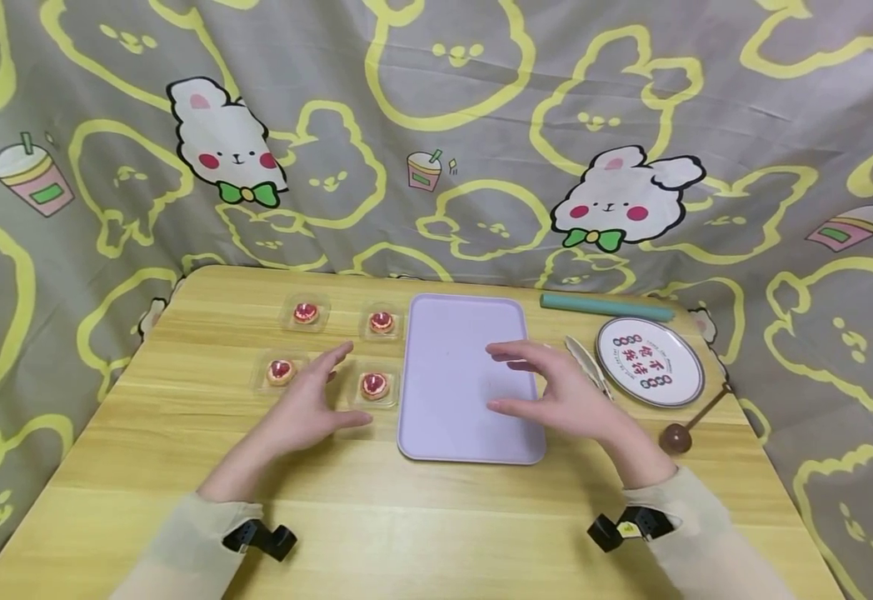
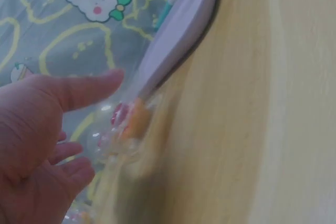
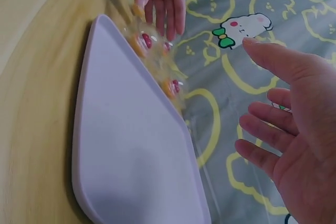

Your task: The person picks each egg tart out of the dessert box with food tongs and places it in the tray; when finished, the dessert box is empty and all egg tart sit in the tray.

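Observation:
My left hand [image 1: 309, 404] hovers over the near tarts with fingers spread and nothing held. Under and beside it, small red-topped tarts in clear plastic boxes lie on the table: a near right tart [image 1: 374, 385], a near left tart [image 1: 280, 372], a far left tart [image 1: 306, 312] and a far right tart [image 1: 381, 322]. A lilac rectangular tray [image 1: 459, 433] lies flat just right of them. Above the tray's right side is my right hand [image 1: 556, 387], thumb and fingers apart, holding nothing. In the right wrist view the tray [image 3: 131, 145] has a bare surface.
Right of the tray lie a white plate [image 1: 650, 362] with red lettering, metal tongs [image 1: 588, 362] partly behind the right hand, and a brown ball-ended stick [image 1: 676, 438]. A teal rod [image 1: 605, 307] lies at the back edge, before a patterned curtain [image 1: 474, 217].

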A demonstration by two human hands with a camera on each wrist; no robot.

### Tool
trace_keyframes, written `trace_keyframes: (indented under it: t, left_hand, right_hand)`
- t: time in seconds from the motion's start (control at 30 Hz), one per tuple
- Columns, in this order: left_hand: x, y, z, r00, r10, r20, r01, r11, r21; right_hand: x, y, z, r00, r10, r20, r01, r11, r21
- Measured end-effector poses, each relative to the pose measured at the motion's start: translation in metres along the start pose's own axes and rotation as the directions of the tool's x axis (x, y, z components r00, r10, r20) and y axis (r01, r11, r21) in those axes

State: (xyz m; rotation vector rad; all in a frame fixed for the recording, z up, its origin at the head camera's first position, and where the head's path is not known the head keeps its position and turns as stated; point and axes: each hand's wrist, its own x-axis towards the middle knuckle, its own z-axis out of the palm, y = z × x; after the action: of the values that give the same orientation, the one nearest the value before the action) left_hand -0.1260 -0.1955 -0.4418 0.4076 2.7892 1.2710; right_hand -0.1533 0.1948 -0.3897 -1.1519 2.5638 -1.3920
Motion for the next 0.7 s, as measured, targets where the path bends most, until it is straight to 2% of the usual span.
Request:
trace_keyframes:
  t: [0.33,0.7]
  left_hand:
    - [0.008,-0.007,0.019,0.998,-0.068,-0.010,0.068,0.998,-0.020]
    - [0.016,-0.017,0.028,0.997,-0.082,0.007,0.082,0.997,-0.010]
  right_hand:
    - [0.009,0.006,0.015,0.995,0.055,0.078,-0.062,0.995,0.078]
    - [0.020,0.011,0.024,0.993,0.065,0.101,-0.073,0.994,0.084]
